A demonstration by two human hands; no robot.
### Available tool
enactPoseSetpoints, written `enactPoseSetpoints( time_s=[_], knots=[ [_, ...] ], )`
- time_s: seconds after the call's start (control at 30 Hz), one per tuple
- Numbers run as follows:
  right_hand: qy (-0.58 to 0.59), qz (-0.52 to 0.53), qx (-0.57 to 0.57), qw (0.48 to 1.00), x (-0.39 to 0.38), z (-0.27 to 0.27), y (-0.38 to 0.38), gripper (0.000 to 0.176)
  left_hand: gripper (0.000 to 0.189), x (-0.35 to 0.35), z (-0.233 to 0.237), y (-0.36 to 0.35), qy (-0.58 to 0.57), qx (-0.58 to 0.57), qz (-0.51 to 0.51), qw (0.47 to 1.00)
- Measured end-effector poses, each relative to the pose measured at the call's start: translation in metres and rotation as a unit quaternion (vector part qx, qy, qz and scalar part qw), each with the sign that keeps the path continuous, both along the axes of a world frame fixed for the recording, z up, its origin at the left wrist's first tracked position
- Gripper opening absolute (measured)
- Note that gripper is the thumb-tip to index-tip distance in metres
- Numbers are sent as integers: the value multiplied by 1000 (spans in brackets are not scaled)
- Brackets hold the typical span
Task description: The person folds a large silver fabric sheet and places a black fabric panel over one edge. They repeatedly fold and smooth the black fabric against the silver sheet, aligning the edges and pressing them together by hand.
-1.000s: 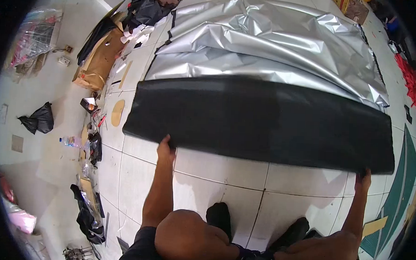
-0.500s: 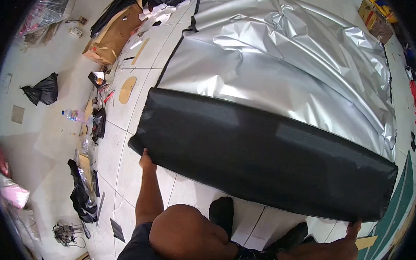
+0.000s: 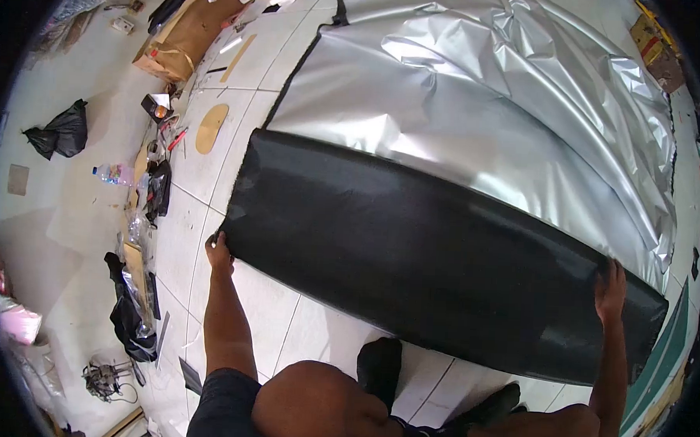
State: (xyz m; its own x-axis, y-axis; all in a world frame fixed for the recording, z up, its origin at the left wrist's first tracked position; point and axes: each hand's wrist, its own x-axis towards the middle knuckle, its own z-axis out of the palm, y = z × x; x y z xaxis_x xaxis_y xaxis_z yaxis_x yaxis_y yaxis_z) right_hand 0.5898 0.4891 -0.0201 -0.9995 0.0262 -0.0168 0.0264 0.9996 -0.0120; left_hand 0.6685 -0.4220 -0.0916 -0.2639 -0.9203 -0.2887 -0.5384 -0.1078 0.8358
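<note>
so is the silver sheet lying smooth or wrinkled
Wrinkled: the silver sheet shows raised folds and creases, mostly across its far and right parts.

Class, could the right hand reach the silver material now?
Probably yes: the right hand is over the black section near its far edge, with silver material beyond and nothing visibly blocking it.

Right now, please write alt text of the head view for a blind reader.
The left hand holds the near left corner of a black sheet on a tiled floor; the right hand touches its far edge, near the right end. Beyond lies crumpled silver material.
</note>
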Motion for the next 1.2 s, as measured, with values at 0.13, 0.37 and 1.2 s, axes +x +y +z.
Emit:
enactPoseSetpoints(
  time_s=[0.13,0.37,1.2],
  knots=[
    [-69,74,42,994,-52,-13,-21,36,42,-5,9,-11,-62,11,-79,995],
    [-95,91,-129,983,-66,-60,32,23,57,0,16,-27,-250,-74,-203,944],
    [-227,124,47,965,-91,18,-53,62,52,81,6,-32,-322,-343,-105,876]
  ],
)
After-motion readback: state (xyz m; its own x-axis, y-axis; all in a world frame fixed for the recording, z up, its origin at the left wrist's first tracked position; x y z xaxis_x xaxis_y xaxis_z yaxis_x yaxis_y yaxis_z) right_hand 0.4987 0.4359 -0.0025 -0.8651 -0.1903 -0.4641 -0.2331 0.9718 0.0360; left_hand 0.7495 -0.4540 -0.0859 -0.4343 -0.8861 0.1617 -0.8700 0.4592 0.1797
